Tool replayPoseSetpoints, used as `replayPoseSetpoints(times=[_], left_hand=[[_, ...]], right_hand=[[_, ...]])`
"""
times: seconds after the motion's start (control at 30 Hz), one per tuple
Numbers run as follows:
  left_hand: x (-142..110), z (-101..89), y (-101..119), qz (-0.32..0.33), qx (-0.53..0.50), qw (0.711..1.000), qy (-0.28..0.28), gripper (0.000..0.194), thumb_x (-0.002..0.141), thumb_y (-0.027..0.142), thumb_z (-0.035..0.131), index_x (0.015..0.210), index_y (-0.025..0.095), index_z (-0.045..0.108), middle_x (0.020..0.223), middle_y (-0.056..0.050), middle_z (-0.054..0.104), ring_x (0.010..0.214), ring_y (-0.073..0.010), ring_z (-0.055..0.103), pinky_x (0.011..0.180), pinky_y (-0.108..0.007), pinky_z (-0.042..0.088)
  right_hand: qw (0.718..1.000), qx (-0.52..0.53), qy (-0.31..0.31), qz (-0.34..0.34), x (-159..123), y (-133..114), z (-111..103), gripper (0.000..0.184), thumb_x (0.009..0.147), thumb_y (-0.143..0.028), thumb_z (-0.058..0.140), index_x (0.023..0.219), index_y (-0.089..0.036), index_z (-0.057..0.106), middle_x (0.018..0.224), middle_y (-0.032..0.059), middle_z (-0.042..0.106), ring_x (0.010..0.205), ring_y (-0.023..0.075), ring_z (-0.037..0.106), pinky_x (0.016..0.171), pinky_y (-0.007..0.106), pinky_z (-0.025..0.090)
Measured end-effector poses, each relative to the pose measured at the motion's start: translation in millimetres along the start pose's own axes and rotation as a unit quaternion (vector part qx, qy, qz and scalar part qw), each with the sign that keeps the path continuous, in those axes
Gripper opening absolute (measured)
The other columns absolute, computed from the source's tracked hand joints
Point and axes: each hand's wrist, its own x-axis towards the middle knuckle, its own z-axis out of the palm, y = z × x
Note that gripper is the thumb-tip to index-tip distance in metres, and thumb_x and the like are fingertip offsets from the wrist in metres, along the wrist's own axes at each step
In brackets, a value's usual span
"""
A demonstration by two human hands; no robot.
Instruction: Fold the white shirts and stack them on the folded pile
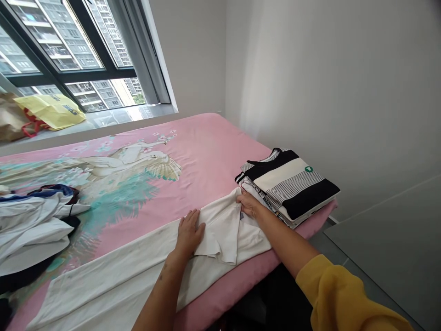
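Garment [220,225], off-white, spreads leftward from the right hand [248,205], whose fingers pinch its turned-over edge — apparently mid-fold. The left hand [189,231] lies open left of that grip; folded clothes [289,184] sit just right. Shifting the edge calls for light, steady left-hand pressure.

The loose, creased right sleeve [339,292] is mustard yellow.
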Motion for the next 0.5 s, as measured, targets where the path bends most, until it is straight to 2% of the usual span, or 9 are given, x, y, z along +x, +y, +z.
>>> replayPoseSetpoints(times=[0.07, 0.13, 0.23, 0.37, 0.5], left_hand=[[1, -1.7, -2, 0.0, -0.003, 1.0, -0.005, 0.052, 0.083, 0.032, 0.048, 0.133, 0.017, 0.048, 0.143, -0.01, 0.044, 0.136, -0.0242, 0.034, 0.112, -0.048, 0.025], [1, -5.0, -2, 0.01, 0.0, 1.0, -0.014, 0.047, 0.083, 0.031, 0.046, 0.129, 0.022, 0.053, 0.146, -0.006, 0.041, 0.138, -0.024, 0.03, 0.112, -0.05, 0.024], [1, -9.9, 2, 0.008, 0.026, 0.998, -0.057, 0.045, 0.087, 0.034, 0.039, 0.13, 0.029, 0.051, 0.148, -0.001, 0.038, 0.14, -0.0234, 0.024, 0.113, -0.054, 0.017], [9, -11.9, 10, -0.047, 0.079, 0.99, -0.109, 0.064, 0.087, 0.053, 0.033, 0.144, 0.022, 0.032, 0.152, -0.005, 0.027, 0.142, -0.0271, 0.017, 0.112, -0.058, 0.01], [16, -10.9, 14, -0.072, 0.102, 0.985, -0.117, 0.073, 0.086, 0.059, 0.031, 0.145, 0.017, 0.027, 0.154, -0.008, 0.021, 0.143, -0.028, 0.012, 0.112, -0.057, 0.008]], right_hand=[[1.0, 0.006, -0.007, -0.001, -1, -2, -2, 0.028, 0.056, -0.01, 0.051, 0.081, -0.021, 0.046, 0.063, -0.005, 0.052, 0.054, 0.0124, 0.055, 0.052, 0.026, 0.05], [1.0, 0.004, -0.009, -0.002, -1, -4, -3, 0.03, 0.055, -0.011, 0.053, 0.083, -0.02, 0.047, 0.064, -0.0039, 0.054, 0.055, 0.013, 0.055, 0.053, 0.028, 0.051], [1.0, -0.009, 0.01, -0.013, 3, -4, 0, 0.03, 0.059, -0.013, 0.054, 0.088, -0.019, 0.051, 0.066, -0.0015, 0.057, 0.057, 0.014, 0.056, 0.054, 0.028, 0.051], [0.996, -0.05, 0.052, -0.044, 8, 1, 5, 0.028, 0.068, -0.019, 0.05, 0.096, -0.019, 0.054, 0.07, 0.0005, 0.06, 0.061, 0.0141, 0.058, 0.057, 0.026, 0.05], [0.985, -0.128, 0.086, -0.078, 11, 3, 6, 0.03, 0.074, -0.024, 0.048, 0.102, -0.018, 0.057, 0.074, 0.0013, 0.062, 0.068, 0.0162, 0.059, 0.062, 0.029, 0.051]])
